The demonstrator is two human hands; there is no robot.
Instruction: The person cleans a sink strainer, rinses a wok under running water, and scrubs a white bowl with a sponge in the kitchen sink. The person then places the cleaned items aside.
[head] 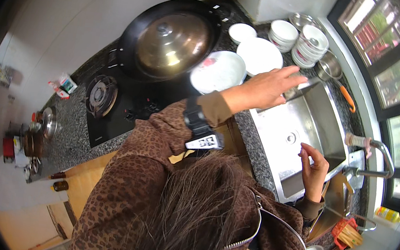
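Note:
My left hand (272, 87) reaches over the far left corner of the stainless steel sink (287, 135), its fingers spread. A blurred greyish thing (292, 91) shows just under its fingers; whether the hand holds it is unclear. Beside that wrist lie a large white bowl with a floral mark (219, 71) and a white plate (259, 56). My right hand (314, 167) hovers over the near right part of the sink, fingers bent and apart, with nothing visible in it. The sink's drain (292, 137) lies between the hands.
A black wok with a metal lid (173, 46) stands on the hob (118, 123). Stacked white bowls (311, 45) and a saucepan (329, 65) with an orange handle line the back. The faucet (385, 157) rises at the right, near a red basket (343, 232) of chopsticks.

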